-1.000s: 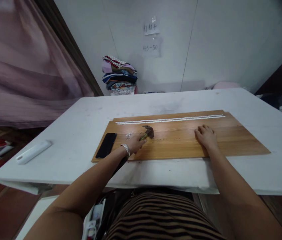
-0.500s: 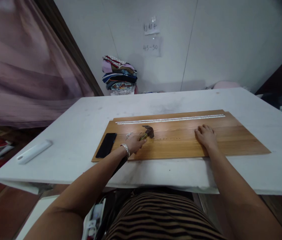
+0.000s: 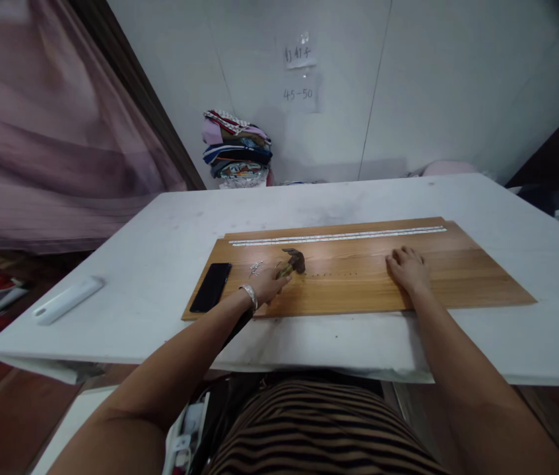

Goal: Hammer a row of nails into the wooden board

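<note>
My left hand is closed round the handle of a claw hammer, whose metal head lies over the wooden board. Just left of that hand is a small pile of nails. To the right of the hammer head, a row of several small dark spots runs along the board; at this size I cannot tell if they are nail heads or holes. My right hand rests on the board past the row's right end, fingers spread and holding nothing.
A black phone lies at the board's left end. White measuring strips run along its far side. On the white table lies a white long-handled object. Folded clothes are stacked by the wall, under paper signs.
</note>
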The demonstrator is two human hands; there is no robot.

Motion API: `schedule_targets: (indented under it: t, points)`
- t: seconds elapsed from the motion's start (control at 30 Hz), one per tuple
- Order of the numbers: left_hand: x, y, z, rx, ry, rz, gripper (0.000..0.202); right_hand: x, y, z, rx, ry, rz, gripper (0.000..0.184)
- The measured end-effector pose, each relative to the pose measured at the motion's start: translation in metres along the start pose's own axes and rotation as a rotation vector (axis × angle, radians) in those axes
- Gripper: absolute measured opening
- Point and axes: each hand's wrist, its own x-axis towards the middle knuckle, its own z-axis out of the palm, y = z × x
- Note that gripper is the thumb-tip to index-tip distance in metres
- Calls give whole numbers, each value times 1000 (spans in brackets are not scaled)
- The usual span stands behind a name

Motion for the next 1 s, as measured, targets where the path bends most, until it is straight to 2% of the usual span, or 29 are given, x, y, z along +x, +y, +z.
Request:
schedule_targets:
  t: [1.0]
  points:
    - [-2, 3, -1, 13, -3, -4, 13, 0, 1, 3, 19, 26, -2, 42]
